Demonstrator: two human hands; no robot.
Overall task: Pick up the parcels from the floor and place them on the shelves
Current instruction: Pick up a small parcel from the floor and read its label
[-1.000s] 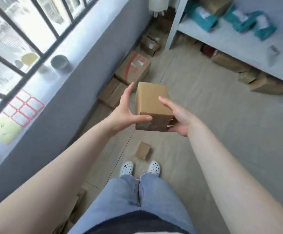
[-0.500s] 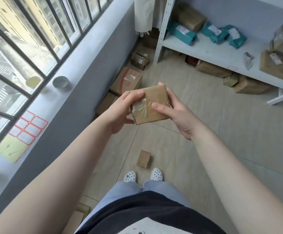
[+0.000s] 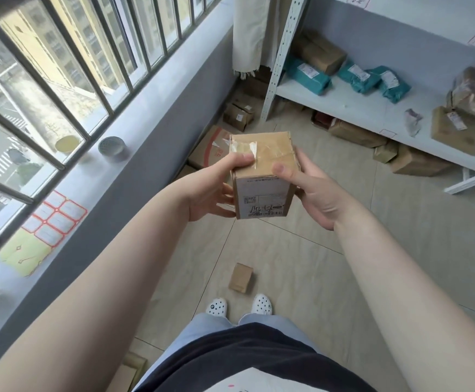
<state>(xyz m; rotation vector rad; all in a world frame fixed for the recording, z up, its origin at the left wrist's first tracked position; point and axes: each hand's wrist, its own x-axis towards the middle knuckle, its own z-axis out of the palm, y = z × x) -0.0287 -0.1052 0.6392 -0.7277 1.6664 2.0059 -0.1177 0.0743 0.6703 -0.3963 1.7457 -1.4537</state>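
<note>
I hold a small brown cardboard parcel (image 3: 263,174) at chest height with both hands; its taped top faces up and a white shipping label faces me. My left hand (image 3: 216,188) grips its left side, thumb on the tape. My right hand (image 3: 312,188) grips the right side, thumb on top. A smaller brown parcel (image 3: 240,277) lies on the tiled floor just ahead of my white shoes. The white metal shelf (image 3: 352,106) stands ahead to the right, bearing teal bags and brown boxes.
More cardboard boxes (image 3: 237,116) lie on the floor along the grey wall under the barred window at the left, and others (image 3: 413,162) sit under the shelf. A small bowl (image 3: 111,146) and sticker sheets rest on the window sill. A white upright post (image 3: 280,58) marks the shelf's left corner.
I have turned the parcel in my hands so its label now faces me, and raised it slightly. My view has lifted, showing more of the shelf and window.
</note>
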